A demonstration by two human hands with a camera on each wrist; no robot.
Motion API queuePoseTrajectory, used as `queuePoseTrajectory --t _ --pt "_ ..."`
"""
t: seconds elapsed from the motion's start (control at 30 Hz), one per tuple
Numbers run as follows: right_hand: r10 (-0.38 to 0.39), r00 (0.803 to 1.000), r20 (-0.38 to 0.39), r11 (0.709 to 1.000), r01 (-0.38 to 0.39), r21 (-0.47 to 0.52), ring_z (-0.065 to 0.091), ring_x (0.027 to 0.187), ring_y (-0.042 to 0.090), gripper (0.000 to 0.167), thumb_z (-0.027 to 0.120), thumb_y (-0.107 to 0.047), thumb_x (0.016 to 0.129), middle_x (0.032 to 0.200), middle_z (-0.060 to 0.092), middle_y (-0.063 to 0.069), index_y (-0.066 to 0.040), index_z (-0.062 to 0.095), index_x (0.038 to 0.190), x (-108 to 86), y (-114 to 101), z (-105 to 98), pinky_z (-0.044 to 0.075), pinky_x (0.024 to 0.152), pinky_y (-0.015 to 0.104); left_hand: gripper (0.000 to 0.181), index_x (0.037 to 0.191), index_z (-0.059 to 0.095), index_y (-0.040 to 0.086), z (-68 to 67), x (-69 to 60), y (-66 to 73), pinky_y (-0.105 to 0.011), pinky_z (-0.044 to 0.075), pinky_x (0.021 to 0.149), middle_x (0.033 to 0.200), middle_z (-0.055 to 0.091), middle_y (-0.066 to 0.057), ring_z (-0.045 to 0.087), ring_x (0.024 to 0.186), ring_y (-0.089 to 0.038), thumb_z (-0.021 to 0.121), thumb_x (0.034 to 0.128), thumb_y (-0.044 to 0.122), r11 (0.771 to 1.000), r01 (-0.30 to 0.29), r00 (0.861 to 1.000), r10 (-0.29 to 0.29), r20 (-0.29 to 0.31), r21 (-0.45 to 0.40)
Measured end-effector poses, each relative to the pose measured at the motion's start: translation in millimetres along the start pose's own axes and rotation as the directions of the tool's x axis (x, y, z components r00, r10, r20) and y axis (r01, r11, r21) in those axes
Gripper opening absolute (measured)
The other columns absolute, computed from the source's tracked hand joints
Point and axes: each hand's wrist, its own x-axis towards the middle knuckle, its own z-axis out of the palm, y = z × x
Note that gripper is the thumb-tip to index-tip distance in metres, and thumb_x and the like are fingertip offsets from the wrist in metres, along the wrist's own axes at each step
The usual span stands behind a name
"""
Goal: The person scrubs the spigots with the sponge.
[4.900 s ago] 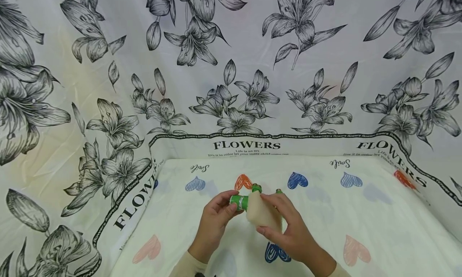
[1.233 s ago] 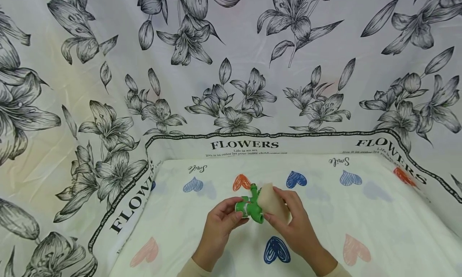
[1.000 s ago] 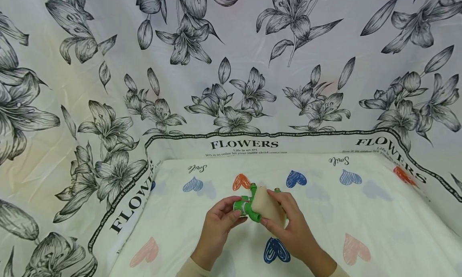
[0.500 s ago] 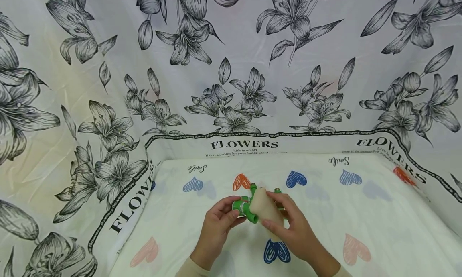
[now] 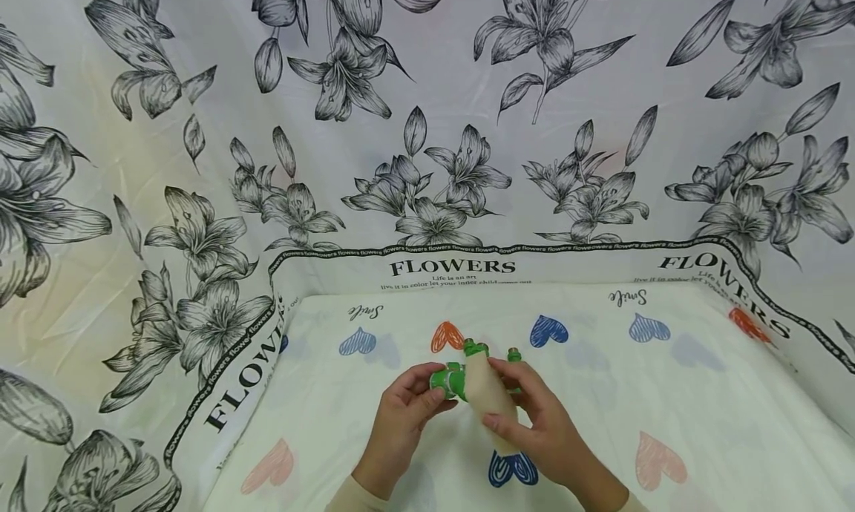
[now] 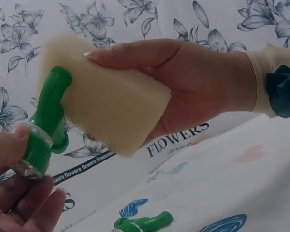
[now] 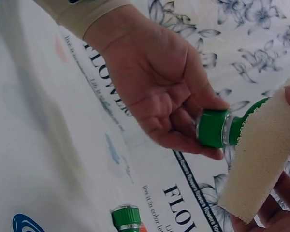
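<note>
I watch the left hand (image 5: 404,417) pinch a green tap (image 5: 454,384), newly rolled spout-away, likely giving the sponge (image 5: 486,390) beside it, gripped by the right hand (image 5: 544,423), another side.

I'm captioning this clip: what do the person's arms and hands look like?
The left hand and right hand are ungloved, with no rings visible. Cream sleeves reach both wrists. A dark, rounded item sits on the right cuff.
</note>
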Motion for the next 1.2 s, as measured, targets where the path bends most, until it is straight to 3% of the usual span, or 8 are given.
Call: queuePoseTrajectory --t 0.13,0.27,0.47,0.77,1.0,1.2 --pt "-0.015 0.999 -0.029 1.000 0.016 0.012 0.059 0.121 0.026 0.068 0.078 -0.002 0.100 0.149 0.056 0.004 -0.019 0.051 0.160 0.3 -3.4 1.3 0.060 0.099 0.035 0.042 0.136 0.066 -0.007 3.1 -1.1 -1.0 -0.035 0.062 0.093 0.122 0.073 -0.017 0.072 0.104 -0.024 0.081 0.0981 0.003 0.996 0.057 0.998 -0.059 0.020 0.066" --pt "-0.025 0.997 -0.069 1.000 0.025 -0.009 0.058 0.125 0.026 0.070 0.079 -0.001 0.100 0.150 0.055 0.002 -0.020 0.051 0.161 1.4 -5.6 5.4 0.059 0.101 0.035 0.039 0.131 0.070 -0.005 11.2 -4.7 -3.9 -0.038 0.063 0.095 0.119 0.073 -0.017 0.073 0.106 -0.025 0.084 0.0943 -0.001 0.993 0.090 0.991 -0.096 0.088 0.073" --pt "0.011 0.990 -0.139 0.992 -0.029 -0.126 0.058 0.128 0.023 0.070 0.083 -0.011 0.099 0.146 0.056 -0.003 -0.024 0.053 0.160 2.1 -6.1 11.0 0.059 0.101 0.037 0.033 0.125 0.069 -0.007 21.1 -9.3 -8.5 -0.041 0.063 0.095 0.116 0.073 -0.016 0.075 0.107 -0.024 0.083 0.0949 -0.002 0.994 0.078 0.984 -0.090 0.156 0.079" --pt "0.036 0.979 -0.199 0.964 -0.087 -0.252 0.057 0.124 0.018 0.067 0.084 -0.017 0.098 0.142 0.058 -0.007 -0.023 0.055 0.158 5.8 -0.6 8.0 0.059 0.097 0.041 0.032 0.127 0.067 -0.007 21.5 -10.7 -6.5 -0.043 0.062 0.097 0.122 0.073 -0.018 0.075 0.112 -0.026 0.080 0.0990 0.002 0.996 0.053 0.973 -0.069 0.221 0.078" --pt "0.011 0.976 -0.216 0.948 -0.079 -0.309 0.056 0.121 0.018 0.071 0.085 -0.014 0.096 0.141 0.057 -0.002 -0.017 0.054 0.160 8.6 9.2 1.4 0.058 0.095 0.036 0.035 0.130 0.065 -0.008 20.2 -10.0 -3.9 -0.044 0.062 0.097 0.124 0.073 -0.021 0.075 0.113 -0.029 0.079 0.1002 0.003 0.995 0.041 0.971 -0.062 0.230 0.094" --pt "0.067 0.968 -0.243 0.941 -0.142 -0.308 0.056 0.117 0.018 0.071 0.085 -0.017 0.097 0.139 0.057 0.002 -0.016 0.053 0.160 9.1 17.9 -2.5 0.058 0.089 0.039 0.036 0.133 0.064 -0.009 18.7 -9.8 -4.7 -0.044 0.062 0.097 0.125 0.073 -0.022 0.076 0.111 -0.030 0.078 0.1015 0.004 0.995 0.035 0.971 -0.056 0.233 0.096"
